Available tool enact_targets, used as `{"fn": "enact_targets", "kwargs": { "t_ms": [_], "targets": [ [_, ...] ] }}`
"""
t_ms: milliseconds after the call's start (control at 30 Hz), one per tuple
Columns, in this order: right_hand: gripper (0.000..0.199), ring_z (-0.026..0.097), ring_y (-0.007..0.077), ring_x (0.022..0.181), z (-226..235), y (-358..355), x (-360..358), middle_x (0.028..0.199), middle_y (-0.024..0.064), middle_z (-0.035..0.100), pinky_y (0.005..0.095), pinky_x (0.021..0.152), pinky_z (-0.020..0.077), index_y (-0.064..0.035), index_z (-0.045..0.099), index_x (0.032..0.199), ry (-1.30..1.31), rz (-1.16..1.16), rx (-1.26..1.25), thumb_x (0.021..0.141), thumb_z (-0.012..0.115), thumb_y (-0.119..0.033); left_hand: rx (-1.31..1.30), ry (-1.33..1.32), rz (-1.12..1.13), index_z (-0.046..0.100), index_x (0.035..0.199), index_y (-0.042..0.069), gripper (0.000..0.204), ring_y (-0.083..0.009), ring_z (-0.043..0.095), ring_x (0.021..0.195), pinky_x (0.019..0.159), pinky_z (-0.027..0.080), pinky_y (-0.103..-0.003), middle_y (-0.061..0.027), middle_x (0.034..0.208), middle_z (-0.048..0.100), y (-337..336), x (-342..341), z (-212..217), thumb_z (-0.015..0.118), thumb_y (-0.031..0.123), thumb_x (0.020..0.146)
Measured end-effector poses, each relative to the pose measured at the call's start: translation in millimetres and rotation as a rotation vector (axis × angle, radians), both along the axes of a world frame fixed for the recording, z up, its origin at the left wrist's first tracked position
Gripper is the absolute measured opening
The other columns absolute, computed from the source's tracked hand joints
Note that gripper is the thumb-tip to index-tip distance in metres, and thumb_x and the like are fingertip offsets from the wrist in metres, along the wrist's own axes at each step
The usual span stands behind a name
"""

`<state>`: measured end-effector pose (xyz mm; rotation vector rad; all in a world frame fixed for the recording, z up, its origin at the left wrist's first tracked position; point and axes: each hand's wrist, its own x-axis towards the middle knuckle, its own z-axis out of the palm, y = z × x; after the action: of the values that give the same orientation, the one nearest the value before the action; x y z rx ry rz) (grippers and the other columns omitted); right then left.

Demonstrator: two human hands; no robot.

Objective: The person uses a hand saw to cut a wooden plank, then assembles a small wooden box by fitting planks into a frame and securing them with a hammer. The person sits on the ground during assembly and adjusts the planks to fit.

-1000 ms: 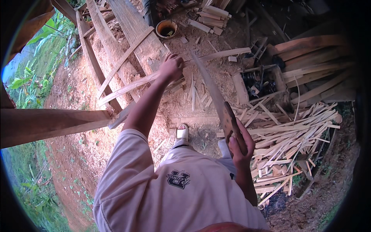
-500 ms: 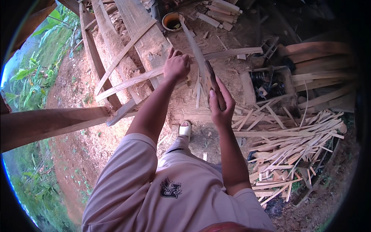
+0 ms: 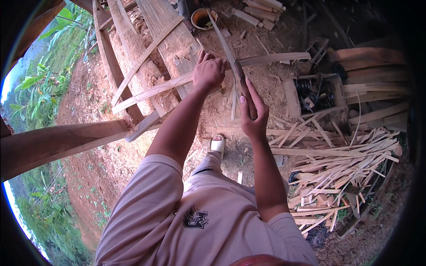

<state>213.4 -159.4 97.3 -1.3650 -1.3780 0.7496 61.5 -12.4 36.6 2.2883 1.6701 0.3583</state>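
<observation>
In the upper middle of the frame, the left hand [image 3: 209,71] is closed over a pale wooden strip [image 3: 177,82] that slants from left of centre up toward the upper right, its fingers folded and knuckles uppermost. Right of centre, the right hand [image 3: 256,113] is wrapped around the dark handle [image 3: 247,91] of a handsaw [image 3: 227,46], whose blade points up-left across the strip, just beside the left hand. Both forearms reach up from lower in the frame, the left slanting rightward, the right leaning slightly left.
</observation>
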Motion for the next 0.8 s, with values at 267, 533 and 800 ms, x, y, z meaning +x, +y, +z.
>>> {"fn": "enact_targets", "kwargs": {
  "t_ms": [267,533,800],
  "targets": [
    [0.051,0.067,0.0131,0.067,20,-88,19,0.097,0.0199,0.074,0.0271,0.061,0.0512,0.006,0.051,0.145,-0.031,0.009,-0.156,0.095,0.053,-0.004,-0.028,0.004,0.026,0.072,0.105,0.008,0.047,-0.0276,0.056,0.124,0.127,0.018,-0.043,-0.0144,0.105,0.072,0,3,0,0.035,0.037,0.109],
    [0.055,0.051,0.0073,0.059,58,-203,54,0.076,0.0029,0.063,0.0248,0.055,0.0429,0.0047,0.05,0.147,-0.079,-0.017,-0.258,0.095,0.054,-0.013,-0.005,0.019,0.005,0.074,0.104,0.01,0.044,-0.0246,0.057,0.12,0.126,0.018,-0.043,-0.0126,0.101,0.074,1,1,-5,0.038,0.034,0.106],
    [0.051,0.057,0.0074,0.065,6,-83,22,0.088,0.0112,0.07,0.0258,0.059,0.0474,0.0058,0.051,0.145,0.017,0.016,-0.143,0.095,0.054,-0.003,-0.007,0.025,-0.024,0.074,0.101,0.011,0.043,-0.025,0.058,0.117,0.126,0.018,-0.044,-0.0125,0.094,0.073,-3,-3,1,0.038,0.033,0.106]
  ]
}}
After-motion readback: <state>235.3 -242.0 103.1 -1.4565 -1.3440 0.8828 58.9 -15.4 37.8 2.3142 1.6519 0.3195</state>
